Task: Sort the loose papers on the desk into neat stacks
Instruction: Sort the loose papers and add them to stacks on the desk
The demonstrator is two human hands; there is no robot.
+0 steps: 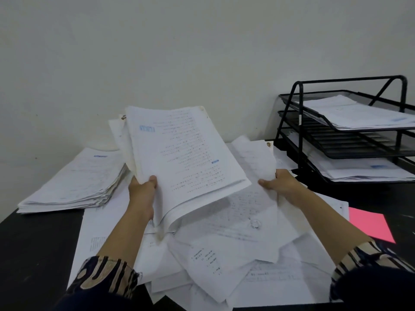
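While raised above the scattered loose white sheets (224,254) on the black desk (33,254), a thick bundle of printed white papers (179,153) is pinched at its lower-left corner by the left hand (143,191); right hand (280,182) grips a single creased white sheet (256,162) beside it.

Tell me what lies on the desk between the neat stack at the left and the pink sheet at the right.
Head view: a loose heap of white papers covers the desk between the neat stack and the pink sheet.

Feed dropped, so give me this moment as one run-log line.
left hand: holds bundle | right hand: holds sheet | stack: desk left | pile: unsorted | tray: right
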